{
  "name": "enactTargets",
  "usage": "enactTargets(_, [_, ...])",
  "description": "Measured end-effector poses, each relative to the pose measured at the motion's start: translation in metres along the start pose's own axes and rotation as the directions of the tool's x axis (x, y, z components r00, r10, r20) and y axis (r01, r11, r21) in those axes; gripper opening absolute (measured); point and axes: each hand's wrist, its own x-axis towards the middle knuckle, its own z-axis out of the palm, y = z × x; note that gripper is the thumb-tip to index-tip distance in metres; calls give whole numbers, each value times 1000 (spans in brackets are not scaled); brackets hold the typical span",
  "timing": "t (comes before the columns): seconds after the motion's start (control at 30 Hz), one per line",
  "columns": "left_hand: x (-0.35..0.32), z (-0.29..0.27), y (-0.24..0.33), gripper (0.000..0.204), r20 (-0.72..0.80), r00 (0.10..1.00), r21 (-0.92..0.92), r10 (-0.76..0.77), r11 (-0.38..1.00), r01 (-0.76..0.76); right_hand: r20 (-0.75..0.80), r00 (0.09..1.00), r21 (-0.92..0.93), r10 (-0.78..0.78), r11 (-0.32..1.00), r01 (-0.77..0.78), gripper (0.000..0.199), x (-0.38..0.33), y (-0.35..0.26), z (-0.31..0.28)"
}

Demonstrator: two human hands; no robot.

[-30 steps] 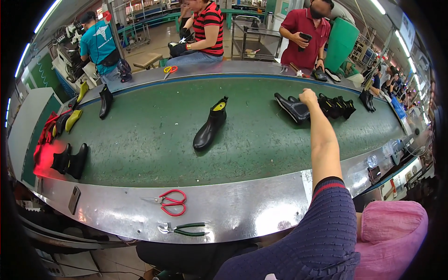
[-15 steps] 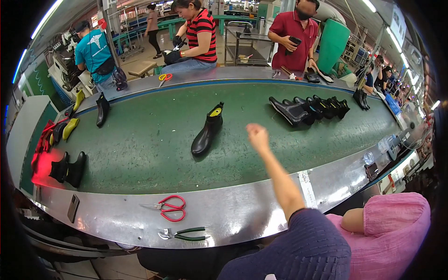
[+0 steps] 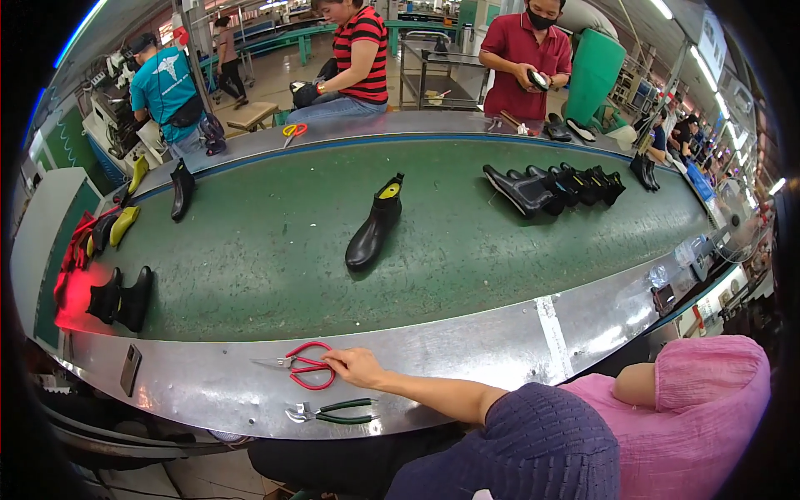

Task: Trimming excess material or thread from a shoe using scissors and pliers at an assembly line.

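My right hand (image 3: 357, 367) is over the metal edge strip nearest me, its bare forearm reaching in from the lower right. Its fingers are closed at the handle loops of red-handled scissors (image 3: 310, 383), which lie flat with the blades pointing left. Just below lies a pair of green-handled nippers (image 3: 333, 412), untouched. Beyond them a black ankle boot (image 3: 375, 227) with a yellow lining stands alone on the green belt (image 3: 267, 250). My left hand is out of view.
Several black boots (image 3: 525, 193) lie in a row at the right, and a black pair (image 3: 125, 298) stands at the left. A phone (image 3: 131, 369) rests on the near edge strip. Beside me sits a person in pink (image 3: 692, 425). Across the belt, a person in red (image 3: 525, 67) handles a shoe.
My right hand has come back from above the belt, right of the lone boot, down to the red-handled scissors at the near edge. The view has shifted slightly.
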Motion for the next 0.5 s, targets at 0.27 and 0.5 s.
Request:
enactTargets(0.27, [4, -3, -3, 52, 15, 1000, -8, 16, 1000, -16, 30, 1000, -41, -3, 999, 4, 23, 0, 1, 6])
enactTargets(0.5, [5, -8, -6, 52, 13, 1000, -25, 21, 999, -20, 2, 999, -17, -37, 999, 37, 20, 1, -2, 6])
